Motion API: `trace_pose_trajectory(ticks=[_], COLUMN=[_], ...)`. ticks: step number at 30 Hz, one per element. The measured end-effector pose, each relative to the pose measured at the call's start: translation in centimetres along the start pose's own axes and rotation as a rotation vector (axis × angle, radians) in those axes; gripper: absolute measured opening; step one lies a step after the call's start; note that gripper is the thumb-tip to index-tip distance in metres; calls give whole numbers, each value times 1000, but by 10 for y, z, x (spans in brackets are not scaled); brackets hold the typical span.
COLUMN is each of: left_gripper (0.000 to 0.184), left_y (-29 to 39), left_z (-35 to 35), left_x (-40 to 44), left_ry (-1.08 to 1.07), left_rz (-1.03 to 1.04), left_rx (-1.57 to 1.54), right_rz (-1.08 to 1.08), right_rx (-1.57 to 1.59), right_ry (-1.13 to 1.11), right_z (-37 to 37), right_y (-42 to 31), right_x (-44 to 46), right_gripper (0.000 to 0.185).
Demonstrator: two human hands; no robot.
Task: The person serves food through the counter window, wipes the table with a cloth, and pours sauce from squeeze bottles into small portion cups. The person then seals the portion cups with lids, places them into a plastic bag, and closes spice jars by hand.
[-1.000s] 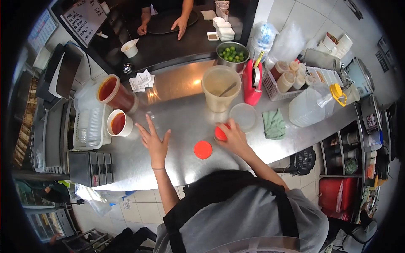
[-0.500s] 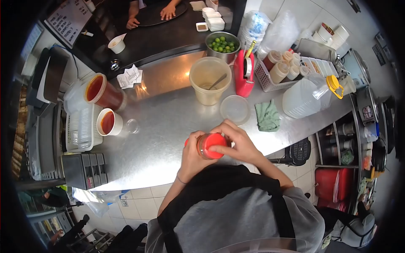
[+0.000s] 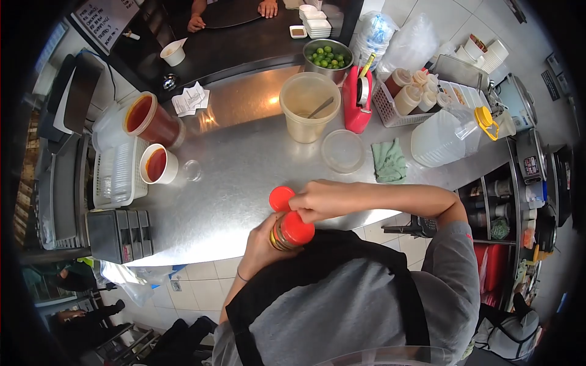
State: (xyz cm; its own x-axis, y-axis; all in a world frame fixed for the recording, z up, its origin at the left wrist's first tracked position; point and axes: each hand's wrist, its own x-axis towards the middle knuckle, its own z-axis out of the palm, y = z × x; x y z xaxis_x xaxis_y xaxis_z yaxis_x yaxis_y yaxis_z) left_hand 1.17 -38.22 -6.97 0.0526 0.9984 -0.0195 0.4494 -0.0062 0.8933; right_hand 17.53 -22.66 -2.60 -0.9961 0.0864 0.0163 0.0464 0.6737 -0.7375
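My left hand is wrapped round a spice jar and holds it tilted near the counter's front edge. The jar has clear sides and a red lid. At the lid's far edge, my right hand is closed with its fingers curled down. What it pinches there is hidden. A second round red lid shows just beyond, beside my right fingers; whatever is under it is mostly hidden.
A tub with a spoon, a clear lid and a green cloth lie beyond my hands. Left are a tub of red sauce and a cup of sauce. A large jug stands right. Across the counter are another person's hands.
My right elbow has swung out and up, and my right hand now curls at the lid's far edge. The jar has moved down and left, uncovering the second red lid.
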Motion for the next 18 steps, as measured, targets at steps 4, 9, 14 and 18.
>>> trace_pose_trajectory(ticks=[4, 9, 14, 18], left_gripper=[65, 76, 78, 76], left_y=[22, -15, -13, -5], left_z=[9, 26, 28, 23], left_x=[-9, -16, -18, -17], left_ry=[96, 163, 113, 44], left_rz=[-170, -134, -163, -143], left_rx=[-83, -260, -309, -219], right_rz=[57, 299, 318, 266], right_rx=[154, 740, 908, 585], right_ry=[7, -135, -105, -94], right_z=[1, -5, 4, 0], right_y=[-1, 10, 15, 5], right_x=[1, 3, -1, -5], right_gripper=[9, 17, 11, 7])
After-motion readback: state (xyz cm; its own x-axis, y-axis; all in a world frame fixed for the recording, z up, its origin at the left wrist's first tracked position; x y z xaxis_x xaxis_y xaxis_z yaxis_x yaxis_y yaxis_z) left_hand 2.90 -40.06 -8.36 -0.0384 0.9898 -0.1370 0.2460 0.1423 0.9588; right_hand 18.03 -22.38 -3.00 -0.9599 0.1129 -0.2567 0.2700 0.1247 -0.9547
